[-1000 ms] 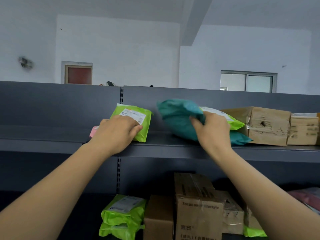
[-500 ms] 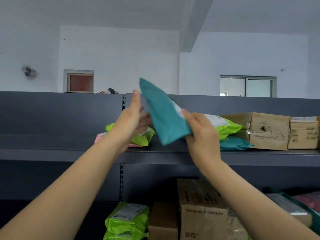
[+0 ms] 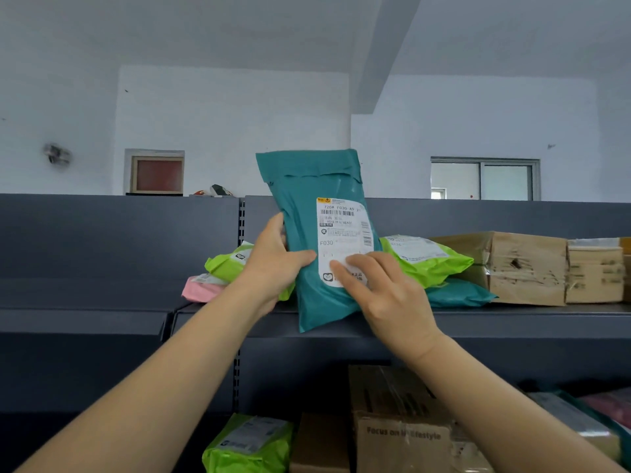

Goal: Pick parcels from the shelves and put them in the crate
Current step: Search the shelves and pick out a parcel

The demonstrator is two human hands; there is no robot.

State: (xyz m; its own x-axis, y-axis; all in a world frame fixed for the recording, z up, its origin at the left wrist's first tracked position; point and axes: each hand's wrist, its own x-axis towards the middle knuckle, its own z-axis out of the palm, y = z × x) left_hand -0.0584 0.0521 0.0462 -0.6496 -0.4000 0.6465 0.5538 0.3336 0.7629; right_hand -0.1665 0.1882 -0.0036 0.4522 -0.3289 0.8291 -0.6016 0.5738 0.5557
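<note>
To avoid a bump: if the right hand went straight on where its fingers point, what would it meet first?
Probably the thumb of the left hand, just across the teal parcel; depth is unclear.

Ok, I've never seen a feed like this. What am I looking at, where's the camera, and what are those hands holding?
There is no machine here. A person works with bare hands, and the one camera sits on their head, looking forward at a shelf. The left hand grips a teal parcel, held upright in front of the shelf, with the thumb across its front. The right hand has its fingers on the parcel's label; whether it also grips is unclear. On the shelf behind lie a pink parcel, green parcels and boxes. More goods sit on the level below. The crate is not in view.
</note>
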